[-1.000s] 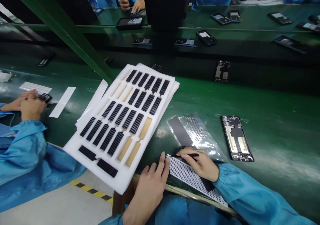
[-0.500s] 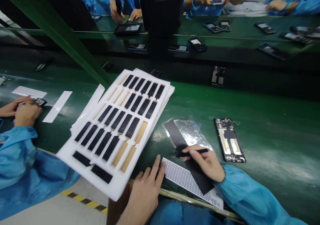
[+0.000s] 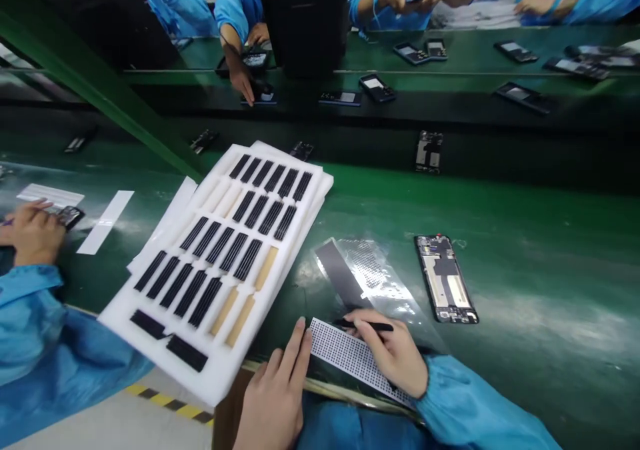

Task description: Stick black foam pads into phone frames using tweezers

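Note:
My right hand (image 3: pixel 387 353) is closed around slim black tweezers (image 3: pixel 367 325), their tip over the upper left part of a white sheet of small black dots (image 3: pixel 350 357). The sheet lies near the bench's front edge, and my right hand covers part of it. My left hand (image 3: pixel 280 377) lies with fingers stretched out, fingertips at the sheet's left end. Just beyond are a dark strip (image 3: pixel 343 270) and a clear plastic film with dots (image 3: pixel 370 267). An opened phone (image 3: pixel 445 280) lies to the right of the film.
White foam trays (image 3: pixel 113 317) with black strips in slots are stacked at my left, overhanging the bench edge. A co-worker's hand (image 3: pixel 37 233) is farther left, by a white strip (image 3: pixel 105 223). Phone parts (image 3: pixel 429 151) lie beyond, below a green slanted post (image 3: pixel 125 110).
The dark strip no longer lies across the dotted sheet. My right hand has moved left and toward me with the tweezers. Across the bench, a co-worker's hand has reached down to a phone.

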Tool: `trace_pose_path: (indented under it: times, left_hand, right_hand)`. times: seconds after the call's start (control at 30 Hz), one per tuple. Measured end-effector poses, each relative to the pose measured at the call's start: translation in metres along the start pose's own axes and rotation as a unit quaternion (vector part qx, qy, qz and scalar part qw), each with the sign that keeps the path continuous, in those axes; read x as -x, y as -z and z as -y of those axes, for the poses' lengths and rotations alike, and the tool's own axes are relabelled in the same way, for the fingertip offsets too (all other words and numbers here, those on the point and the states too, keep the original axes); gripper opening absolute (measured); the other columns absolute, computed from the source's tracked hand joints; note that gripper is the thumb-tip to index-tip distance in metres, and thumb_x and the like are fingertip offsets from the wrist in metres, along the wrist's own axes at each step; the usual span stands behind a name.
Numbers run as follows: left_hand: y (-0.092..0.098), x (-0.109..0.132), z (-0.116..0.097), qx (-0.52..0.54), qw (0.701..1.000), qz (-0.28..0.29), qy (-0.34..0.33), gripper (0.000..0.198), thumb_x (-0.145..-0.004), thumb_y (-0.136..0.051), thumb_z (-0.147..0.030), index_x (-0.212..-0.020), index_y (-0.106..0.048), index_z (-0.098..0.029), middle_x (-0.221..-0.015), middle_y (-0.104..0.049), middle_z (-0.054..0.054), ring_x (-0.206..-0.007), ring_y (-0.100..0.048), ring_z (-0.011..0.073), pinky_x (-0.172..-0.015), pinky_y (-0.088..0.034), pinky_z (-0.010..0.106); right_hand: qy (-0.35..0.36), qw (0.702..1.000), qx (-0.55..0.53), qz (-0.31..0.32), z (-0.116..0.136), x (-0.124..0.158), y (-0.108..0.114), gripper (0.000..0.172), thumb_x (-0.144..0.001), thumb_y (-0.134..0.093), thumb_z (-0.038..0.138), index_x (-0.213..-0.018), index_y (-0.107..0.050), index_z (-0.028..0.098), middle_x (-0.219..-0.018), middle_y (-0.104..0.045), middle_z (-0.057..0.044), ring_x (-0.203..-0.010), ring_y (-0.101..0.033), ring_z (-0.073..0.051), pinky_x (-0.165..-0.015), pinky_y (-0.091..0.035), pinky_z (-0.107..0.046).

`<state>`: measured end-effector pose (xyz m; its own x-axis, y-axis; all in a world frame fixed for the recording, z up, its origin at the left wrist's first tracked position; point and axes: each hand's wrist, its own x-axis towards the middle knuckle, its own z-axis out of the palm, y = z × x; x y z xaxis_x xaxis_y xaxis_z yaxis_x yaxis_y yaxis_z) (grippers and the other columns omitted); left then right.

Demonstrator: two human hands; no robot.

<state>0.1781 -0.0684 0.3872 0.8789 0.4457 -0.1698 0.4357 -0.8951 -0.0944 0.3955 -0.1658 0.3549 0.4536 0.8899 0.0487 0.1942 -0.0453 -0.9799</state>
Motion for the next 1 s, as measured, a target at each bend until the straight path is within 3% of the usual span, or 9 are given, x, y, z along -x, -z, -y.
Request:
trace_pose_path:
  times: [0.1, 0.3, 0.63, 0.83, 0.93, 1.0]
  left_hand:
    - [-0.008, 0.004, 0.002, -0.001, 1.000, 0.018, -0.001, 0.083, -0.075, -0.043, 0.007, -0.154, -0.040, -0.019, -0.163, -0.033, 0.003, -0.095, -0.062, 0.0185, -0.070, -0.060, 0.027]
    - [-0.017, -0.006, 0.004, 0.002, 0.998, 0.022, -0.053, 0.085, -0.072, -0.046, 0.003, -0.154, -0.039, -0.017, -0.165, -0.029, 0.004, -0.093, -0.058, 0.0214, -0.073, -0.061, 0.033]
    - [-0.019, -0.016, 0.005, 0.030, 0.996, 0.051, -0.071, 0.087, -0.067, -0.048, 0.004, -0.152, -0.042, -0.012, -0.162, -0.033, 0.010, -0.098, -0.062, 0.0234, -0.078, -0.061, 0.036]
    - [-0.018, -0.018, 0.004, 0.041, 0.994, 0.075, -0.073, 0.089, -0.065, -0.047, 0.004, -0.152, -0.041, -0.011, -0.162, -0.033, 0.011, -0.101, -0.065, 0.0242, -0.079, -0.062, 0.037]
    - [-0.016, -0.013, 0.009, 0.044, 0.996, 0.035, -0.070, 0.086, -0.065, -0.045, 0.005, -0.150, -0.044, -0.011, -0.160, -0.037, 0.010, -0.097, -0.067, 0.0222, -0.077, -0.061, 0.033]
    - [-0.015, -0.010, 0.013, 0.056, 0.996, -0.029, -0.066, 0.081, -0.069, -0.043, 0.006, -0.149, -0.045, -0.010, -0.159, -0.040, 0.009, -0.099, -0.068, 0.0202, -0.079, -0.060, 0.030]
  right_hand:
    - [0.005, 1.000, 0.001, 0.002, -0.009, 0.006, -0.017, 0.024, -0.103, -0.049, 0.025, -0.107, -0.072, 0.019, -0.097, -0.078, -0.007, -0.075, -0.075, -0.016, -0.074, -0.061, -0.025]
    - [0.012, 1.000, 0.025, 0.003, -0.020, 0.004, -0.016, 0.023, -0.102, -0.051, 0.025, -0.107, -0.073, 0.020, -0.098, -0.078, -0.007, -0.079, -0.076, -0.018, -0.079, -0.063, -0.028]
    - [0.011, 0.999, 0.047, 0.018, -0.025, 0.003, -0.014, 0.024, -0.102, -0.051, 0.026, -0.110, -0.073, 0.021, -0.099, -0.078, -0.007, -0.082, -0.076, -0.019, -0.082, -0.063, -0.030]
    - [0.004, 0.999, 0.032, 0.003, -0.018, 0.006, -0.023, 0.026, -0.102, -0.052, 0.029, -0.108, -0.075, 0.021, -0.103, -0.079, -0.009, -0.091, -0.077, -0.022, -0.086, -0.063, -0.033]
    - [-0.028, 0.998, 0.000, -0.052, -0.012, 0.001, -0.002, 0.029, -0.102, -0.052, 0.036, -0.104, -0.076, 0.021, -0.096, -0.080, -0.010, -0.088, -0.077, -0.024, -0.079, -0.065, -0.034]
    - [-0.036, 0.988, -0.030, -0.148, -0.014, -0.011, 0.037, 0.031, -0.102, -0.052, 0.041, -0.101, -0.075, 0.020, -0.085, -0.079, -0.009, -0.082, -0.078, -0.024, -0.075, -0.065, -0.036]
